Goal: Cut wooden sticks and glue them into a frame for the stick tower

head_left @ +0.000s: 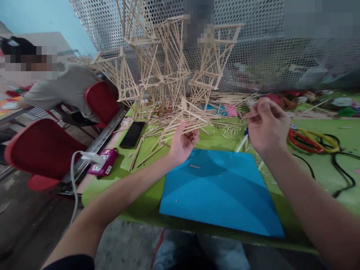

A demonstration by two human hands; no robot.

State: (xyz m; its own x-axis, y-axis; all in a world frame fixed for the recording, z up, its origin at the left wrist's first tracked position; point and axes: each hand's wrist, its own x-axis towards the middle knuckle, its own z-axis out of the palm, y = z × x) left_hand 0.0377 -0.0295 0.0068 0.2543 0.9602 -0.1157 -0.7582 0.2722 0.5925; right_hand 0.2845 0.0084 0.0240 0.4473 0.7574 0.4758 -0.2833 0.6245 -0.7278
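My left hand (184, 144) is raised above the far edge of a blue sheet (219, 187), its fingers closed round a small frame of thin wooden sticks (184, 106). Where that frame ends against the sticks behind it is hard to see. To the right, my right hand (268, 123) is held up over the table, thumb and fingertips pinched together. Whatever sits in that pinch is too small or hidden to name. One short piece of stick (195, 166) lies on the blue sheet, below my left hand.
Tall stick towers (168, 56) stand behind a pile of loose sticks (225, 98). A phone (132, 134) and a purple power socket (103, 163) lie left. Red and yellow-handled scissors (306, 141) and a black cable (341, 168) lie right. Another person (64, 86) sits left, near red chairs (42, 150).
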